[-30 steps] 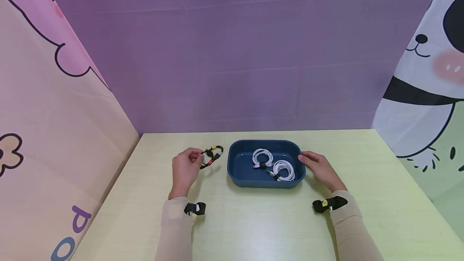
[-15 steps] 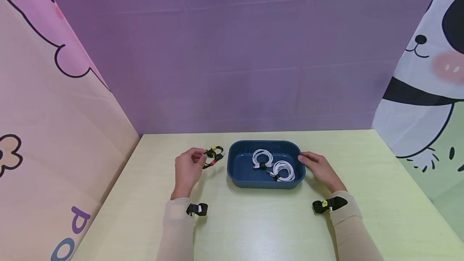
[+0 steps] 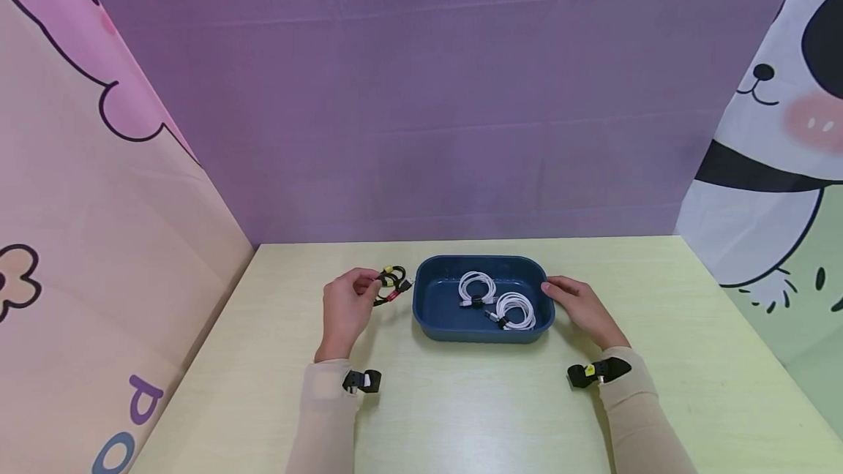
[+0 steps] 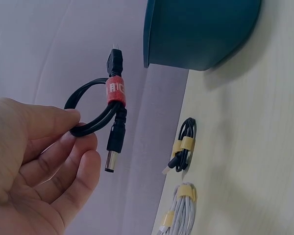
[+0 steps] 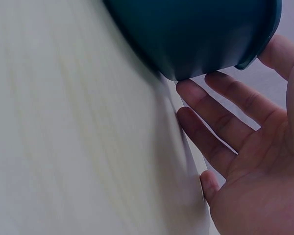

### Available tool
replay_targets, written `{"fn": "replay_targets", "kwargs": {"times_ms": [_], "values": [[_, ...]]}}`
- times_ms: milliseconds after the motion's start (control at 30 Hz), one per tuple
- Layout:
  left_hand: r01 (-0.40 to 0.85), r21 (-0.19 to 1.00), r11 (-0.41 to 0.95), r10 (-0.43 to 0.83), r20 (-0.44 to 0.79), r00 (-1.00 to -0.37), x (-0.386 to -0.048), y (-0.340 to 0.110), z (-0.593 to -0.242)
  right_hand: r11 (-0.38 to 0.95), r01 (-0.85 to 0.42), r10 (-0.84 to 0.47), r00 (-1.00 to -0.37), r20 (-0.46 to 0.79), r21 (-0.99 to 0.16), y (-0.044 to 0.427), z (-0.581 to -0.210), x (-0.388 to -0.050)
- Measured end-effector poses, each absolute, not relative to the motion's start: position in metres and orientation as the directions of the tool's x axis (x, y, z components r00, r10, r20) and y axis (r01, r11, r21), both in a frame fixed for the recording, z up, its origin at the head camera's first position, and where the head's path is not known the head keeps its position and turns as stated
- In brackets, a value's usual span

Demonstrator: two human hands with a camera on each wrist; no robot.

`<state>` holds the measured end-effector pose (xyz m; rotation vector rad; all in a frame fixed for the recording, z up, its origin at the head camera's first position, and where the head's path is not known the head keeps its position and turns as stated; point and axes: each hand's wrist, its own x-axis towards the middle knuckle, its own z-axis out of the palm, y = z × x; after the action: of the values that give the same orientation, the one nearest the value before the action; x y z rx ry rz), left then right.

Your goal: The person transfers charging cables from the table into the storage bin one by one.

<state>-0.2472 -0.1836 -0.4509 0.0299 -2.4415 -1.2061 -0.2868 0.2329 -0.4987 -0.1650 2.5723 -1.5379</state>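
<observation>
My left hand (image 3: 347,309) pinches a thin coiled black cable (image 4: 115,89) between thumb and forefinger, raised above the table. A red strap binds the coil, and a barrel plug (image 4: 111,160) hangs at its lower end. Just right of it stands a blue plastic bin (image 3: 484,335). Two white coiled cables (image 3: 477,285) with black ties lie inside the bin. At the bin's right end my right hand (image 3: 582,309) holds the rim, thumb over the edge and fingertips (image 5: 191,90) against the outer wall.
Behind the left hand, a black cable bundle (image 4: 186,144) with yellow ties and a grey cable bundle (image 4: 185,213) with yellow ties lie on the table. A purple cloth (image 3: 421,130) rises at the table's back edge, with printed cloths at both sides.
My left hand has shifted slightly to the right, bringing the black cable closer to the bin's left side. The right hand and the bin stay in place.
</observation>
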Motion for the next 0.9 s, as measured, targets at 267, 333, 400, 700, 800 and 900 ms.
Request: {"fn": "replay_targets", "kwargs": {"times_ms": [267, 333, 400, 700, 800, 900], "values": [[0.188, 0.749, 0.635, -0.186, 0.384, -0.904, -0.247, -0.179, -0.452, 0.465, -0.016, -0.171, -0.983, -0.072, -0.885, 0.233, -0.499, -0.288], [0.191, 0.746, 0.637, -0.182, 0.387, -0.904, -0.247, -0.178, -0.451, 0.460, -0.015, -0.170, -0.983, -0.072, -0.888, 0.233, -0.499, -0.288], [0.194, 0.743, 0.640, -0.179, 0.390, -0.903, -0.247, -0.177, -0.452, 0.459, -0.015, -0.169, -0.983, -0.070, -0.888, 0.233, -0.500, -0.288], [0.217, 0.742, 0.635, -0.156, 0.398, -0.904, -0.246, -0.173, -0.451, 0.447, -0.025, -0.168, -0.984, -0.056, -0.894, 0.232, -0.498, -0.287], [0.225, 0.739, 0.636, -0.149, 0.403, -0.903, -0.246, -0.172, -0.450, 0.446, -0.032, -0.170, -0.984, -0.049, -0.894, 0.232, -0.498, -0.287], [0.232, 0.737, 0.635, -0.142, 0.407, -0.902, -0.246, -0.170, -0.450, 0.452, -0.040, -0.171, -0.984, -0.042, -0.891, 0.233, -0.499, -0.287]]}}
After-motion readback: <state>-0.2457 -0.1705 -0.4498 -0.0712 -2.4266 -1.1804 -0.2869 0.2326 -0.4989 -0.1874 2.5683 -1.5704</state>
